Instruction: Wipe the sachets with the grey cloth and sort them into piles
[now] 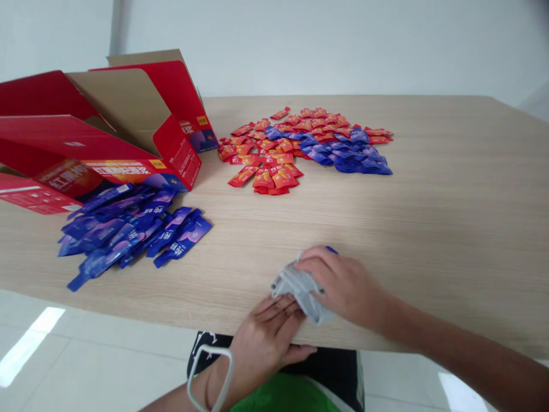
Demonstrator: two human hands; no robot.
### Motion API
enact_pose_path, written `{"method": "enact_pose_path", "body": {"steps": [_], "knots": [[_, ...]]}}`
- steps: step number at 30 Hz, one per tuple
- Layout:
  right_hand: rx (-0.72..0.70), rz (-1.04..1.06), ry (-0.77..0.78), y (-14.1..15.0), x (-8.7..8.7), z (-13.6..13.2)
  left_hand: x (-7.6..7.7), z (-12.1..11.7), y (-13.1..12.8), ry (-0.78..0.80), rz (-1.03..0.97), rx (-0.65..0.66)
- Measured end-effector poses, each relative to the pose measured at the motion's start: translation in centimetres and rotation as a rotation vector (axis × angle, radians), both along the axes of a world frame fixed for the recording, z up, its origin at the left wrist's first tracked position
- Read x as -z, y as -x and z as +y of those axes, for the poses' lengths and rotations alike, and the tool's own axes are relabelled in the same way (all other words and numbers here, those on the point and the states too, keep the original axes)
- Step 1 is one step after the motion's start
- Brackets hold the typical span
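Observation:
My right hand (338,280) is closed on a crumpled grey cloth (300,286) at the table's front edge. A small bit of something blue (331,250) peeks out beyond its knuckles; the rest is hidden. My left hand (272,335) has its fingers stretched out and its thumb apart, fingertips against the near-left side of the cloth. A white loop (227,377) hangs at the left wrist. To the left lies a heap of long blue sachets (124,229). Farther back, small red-orange packets (274,171) spread out beside a pile of small blue packets (351,151).
Red cardboard boxes (180,149) with raised flaps stand at the back left, behind the blue sachets. The wooden table (429,229) reaches back to a pale wall (343,46). Its front edge runs just before my body.

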State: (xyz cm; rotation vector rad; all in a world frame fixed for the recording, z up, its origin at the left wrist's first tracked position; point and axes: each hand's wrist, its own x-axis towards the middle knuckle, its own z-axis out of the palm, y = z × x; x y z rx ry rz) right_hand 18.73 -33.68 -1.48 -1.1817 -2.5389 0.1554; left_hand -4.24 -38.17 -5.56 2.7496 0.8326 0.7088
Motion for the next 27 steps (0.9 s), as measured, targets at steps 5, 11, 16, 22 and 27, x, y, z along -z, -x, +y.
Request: {"method": "enact_pose_path", "body": {"steps": [5,11,16,22,27], "knots": [[0.017,-0.109,0.089,0.0,2.2,0.5,-0.2,0.0,0.2,0.026,0.028,0.032],[0.269,-0.120,0.020,-2.9,-0.8,4.7,-0.1,0.3,0.1,-0.030,-0.026,0.053],[0.005,0.010,0.068,1.1,-0.6,-0.1,0.0,-0.1,-0.1,0.024,-0.040,0.019],[0.140,-0.112,0.117,-1.1,1.9,2.4,0.5,0.1,0.0,-0.017,-0.100,0.028],[0.291,-0.054,0.001,-3.1,-0.3,4.7,0.7,0.2,-0.2,-0.036,-0.137,0.017]]}}
